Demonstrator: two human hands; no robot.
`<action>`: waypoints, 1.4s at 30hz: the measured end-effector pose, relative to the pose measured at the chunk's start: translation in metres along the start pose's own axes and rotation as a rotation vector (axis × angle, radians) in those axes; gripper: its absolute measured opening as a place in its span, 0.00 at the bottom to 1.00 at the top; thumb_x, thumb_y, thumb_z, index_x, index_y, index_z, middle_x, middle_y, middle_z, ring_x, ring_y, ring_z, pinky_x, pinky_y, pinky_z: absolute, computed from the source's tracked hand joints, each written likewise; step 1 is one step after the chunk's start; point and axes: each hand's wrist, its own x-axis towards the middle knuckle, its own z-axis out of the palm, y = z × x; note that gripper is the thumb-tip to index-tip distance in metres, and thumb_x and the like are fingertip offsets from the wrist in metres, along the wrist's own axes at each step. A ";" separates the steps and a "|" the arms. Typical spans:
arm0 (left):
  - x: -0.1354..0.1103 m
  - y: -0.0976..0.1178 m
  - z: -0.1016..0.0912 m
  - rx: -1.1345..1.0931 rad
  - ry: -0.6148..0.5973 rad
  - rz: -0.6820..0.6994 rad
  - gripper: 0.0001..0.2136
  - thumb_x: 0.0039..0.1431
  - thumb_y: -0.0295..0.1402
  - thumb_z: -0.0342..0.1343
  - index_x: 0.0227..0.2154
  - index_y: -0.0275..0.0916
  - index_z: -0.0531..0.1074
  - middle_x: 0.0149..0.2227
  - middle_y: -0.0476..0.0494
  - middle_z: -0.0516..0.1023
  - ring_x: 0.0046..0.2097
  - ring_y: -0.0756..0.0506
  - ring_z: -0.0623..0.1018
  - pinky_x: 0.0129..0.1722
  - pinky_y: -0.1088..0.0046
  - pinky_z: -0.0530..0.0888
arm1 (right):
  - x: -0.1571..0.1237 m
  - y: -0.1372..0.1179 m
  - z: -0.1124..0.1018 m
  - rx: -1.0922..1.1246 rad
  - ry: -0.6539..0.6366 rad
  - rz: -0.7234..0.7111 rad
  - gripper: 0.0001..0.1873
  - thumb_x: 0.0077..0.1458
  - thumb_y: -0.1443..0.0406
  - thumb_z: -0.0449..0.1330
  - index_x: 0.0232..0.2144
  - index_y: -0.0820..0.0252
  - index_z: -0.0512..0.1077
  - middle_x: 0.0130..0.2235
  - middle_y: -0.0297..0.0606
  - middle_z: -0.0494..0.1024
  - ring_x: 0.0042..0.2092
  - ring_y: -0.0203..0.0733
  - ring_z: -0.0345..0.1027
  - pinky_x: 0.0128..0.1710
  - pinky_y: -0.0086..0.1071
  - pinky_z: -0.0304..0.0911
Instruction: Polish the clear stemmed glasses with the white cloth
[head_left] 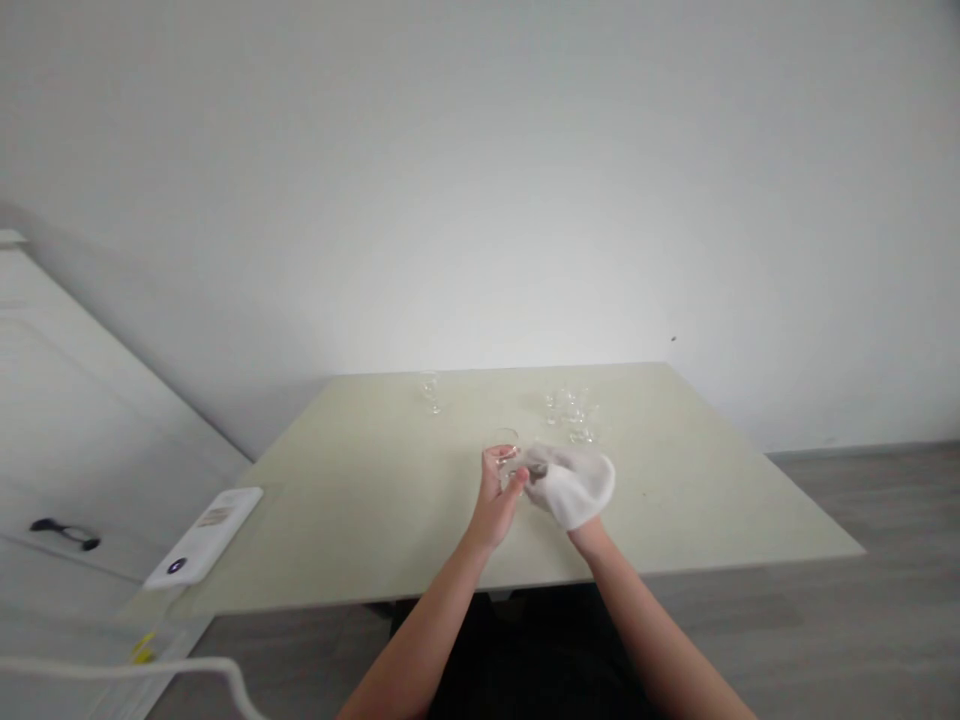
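My left hand (491, 505) is closed around a clear drinking glass (502, 440), whose rim shows above the fingers. A white cloth (574, 485) drapes over my right hand (591, 538) and hides most of it; only the wrist side shows bare. The cloth's left edge meets the left fingers and the side of the glass. Both hands are together above the near middle of the table.
Several clear glasses (574, 415) stand grouped on the pale table (375, 530), beyond the cloth. Another stemmed glass (431, 392) stands at the back left. A flat white device (206, 540) lies on the left edge beside a white cabinet (97, 440). A wall rises behind.
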 end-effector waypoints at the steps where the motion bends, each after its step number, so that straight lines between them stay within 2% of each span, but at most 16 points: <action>1: -0.001 0.003 0.002 -0.037 -0.025 0.011 0.19 0.63 0.50 0.47 0.48 0.41 0.58 0.53 0.37 0.68 0.55 0.44 0.69 0.53 0.66 0.68 | -0.004 -0.001 0.002 -0.033 -0.075 0.003 0.30 0.53 0.44 0.58 0.51 0.55 0.70 0.55 0.45 0.72 0.57 0.51 0.65 0.61 0.49 0.56; 4: -0.004 0.009 0.003 -0.183 -0.130 -0.046 0.23 0.59 0.53 0.50 0.47 0.40 0.63 0.55 0.37 0.68 0.55 0.42 0.70 0.52 0.66 0.68 | -0.014 -0.008 0.010 -0.066 -0.223 0.030 0.29 0.49 0.47 0.63 0.49 0.55 0.72 0.55 0.44 0.73 0.59 0.54 0.62 0.64 0.52 0.49; 9: -0.001 0.005 -0.006 -0.596 -0.443 -0.223 0.31 0.50 0.59 0.56 0.45 0.34 0.71 0.43 0.36 0.76 0.43 0.39 0.76 0.43 0.65 0.70 | -0.016 -0.030 0.015 0.290 -0.188 0.113 0.27 0.53 0.47 0.58 0.52 0.49 0.69 0.51 0.40 0.75 0.51 0.49 0.70 0.54 0.45 0.64; 10: 0.001 0.004 -0.007 -0.624 -0.418 -0.225 0.31 0.49 0.57 0.59 0.45 0.34 0.72 0.43 0.37 0.76 0.43 0.40 0.76 0.43 0.66 0.70 | -0.015 -0.033 0.015 0.289 -0.171 0.116 0.25 0.53 0.48 0.59 0.50 0.50 0.71 0.48 0.39 0.76 0.49 0.48 0.70 0.52 0.43 0.65; 14: 0.004 0.004 -0.008 -0.562 -0.098 -0.228 0.28 0.46 0.45 0.67 0.49 0.38 0.70 0.40 0.43 0.77 0.40 0.46 0.75 0.42 0.71 0.68 | -0.015 -0.035 0.014 0.088 -0.189 0.130 0.15 0.46 0.56 0.67 0.34 0.57 0.76 0.35 0.39 0.78 0.40 0.47 0.71 0.46 0.40 0.67; 16: 0.003 0.005 -0.010 -0.622 -0.150 -0.229 0.29 0.45 0.47 0.67 0.48 0.37 0.69 0.39 0.42 0.78 0.40 0.45 0.76 0.43 0.70 0.69 | -0.020 -0.031 0.015 0.195 -0.212 0.215 0.15 0.46 0.55 0.67 0.33 0.58 0.76 0.32 0.38 0.78 0.36 0.45 0.71 0.41 0.38 0.68; 18: 0.000 0.006 -0.011 -0.739 -0.315 -0.238 0.33 0.42 0.53 0.67 0.48 0.37 0.69 0.41 0.39 0.78 0.41 0.42 0.77 0.43 0.67 0.70 | -0.026 -0.026 0.016 0.389 -0.187 0.303 0.19 0.48 0.51 0.64 0.37 0.58 0.75 0.33 0.38 0.78 0.35 0.44 0.71 0.38 0.38 0.69; 20: -0.001 0.006 -0.012 -0.780 -0.378 -0.247 0.34 0.42 0.55 0.65 0.47 0.37 0.70 0.43 0.36 0.77 0.43 0.40 0.77 0.43 0.65 0.71 | -0.026 -0.024 0.017 0.410 -0.157 0.303 0.21 0.48 0.50 0.63 0.39 0.57 0.75 0.36 0.39 0.79 0.35 0.44 0.72 0.39 0.38 0.69; 23: 0.002 0.005 -0.011 -0.614 -0.200 -0.249 0.29 0.44 0.49 0.67 0.46 0.36 0.72 0.44 0.39 0.77 0.45 0.42 0.76 0.45 0.68 0.69 | -0.017 -0.024 0.016 0.122 -0.168 0.165 0.20 0.42 0.54 0.68 0.36 0.58 0.76 0.39 0.41 0.79 0.41 0.48 0.71 0.46 0.40 0.66; 26: 0.004 0.002 -0.008 -0.508 -0.076 -0.281 0.26 0.44 0.43 0.69 0.45 0.37 0.73 0.40 0.43 0.77 0.41 0.46 0.76 0.43 0.71 0.69 | -0.011 -0.023 0.014 -0.061 -0.208 0.090 0.15 0.41 0.57 0.69 0.31 0.58 0.76 0.34 0.41 0.79 0.38 0.47 0.71 0.46 0.41 0.66; 32: 0.002 0.002 -0.005 -0.768 -0.259 -0.250 0.30 0.45 0.51 0.66 0.47 0.37 0.70 0.44 0.37 0.78 0.43 0.42 0.77 0.45 0.65 0.70 | -0.021 -0.012 0.010 0.369 -0.113 0.251 0.22 0.47 0.47 0.64 0.35 0.58 0.76 0.35 0.42 0.80 0.36 0.47 0.73 0.41 0.42 0.69; 35: 0.003 0.004 -0.004 -0.639 -0.183 -0.242 0.26 0.47 0.46 0.66 0.47 0.37 0.71 0.44 0.40 0.77 0.44 0.44 0.76 0.46 0.68 0.69 | -0.015 -0.019 0.006 0.243 -0.165 0.168 0.18 0.43 0.53 0.68 0.35 0.57 0.77 0.36 0.40 0.80 0.40 0.47 0.72 0.45 0.40 0.68; 36: 0.004 0.004 -0.004 -0.583 -0.146 -0.241 0.26 0.47 0.44 0.67 0.48 0.37 0.72 0.43 0.41 0.76 0.43 0.45 0.76 0.45 0.70 0.69 | -0.012 -0.023 0.005 0.161 -0.235 0.133 0.17 0.41 0.56 0.70 0.33 0.57 0.77 0.35 0.39 0.80 0.40 0.47 0.72 0.45 0.39 0.67; 38: 0.004 0.004 -0.004 -0.540 -0.134 -0.233 0.28 0.46 0.43 0.68 0.50 0.37 0.71 0.39 0.44 0.76 0.39 0.48 0.75 0.41 0.72 0.69 | -0.009 -0.027 0.003 0.079 -0.302 0.109 0.11 0.43 0.58 0.69 0.29 0.58 0.77 0.32 0.37 0.79 0.37 0.45 0.71 0.42 0.37 0.67; 40: 0.004 0.005 -0.006 -0.609 -0.204 -0.216 0.32 0.45 0.44 0.68 0.52 0.37 0.69 0.38 0.44 0.76 0.38 0.48 0.75 0.41 0.71 0.68 | -0.012 -0.024 0.001 0.173 -0.312 0.164 0.13 0.44 0.57 0.68 0.30 0.58 0.77 0.34 0.38 0.79 0.37 0.45 0.71 0.42 0.38 0.67; 42: 0.003 0.006 -0.006 -0.719 -0.275 -0.206 0.34 0.43 0.46 0.69 0.52 0.37 0.68 0.40 0.41 0.78 0.39 0.46 0.76 0.42 0.69 0.69 | -0.019 -0.015 0.001 0.393 -0.214 0.245 0.19 0.39 0.55 0.71 0.35 0.55 0.76 0.38 0.38 0.79 0.41 0.46 0.72 0.46 0.40 0.66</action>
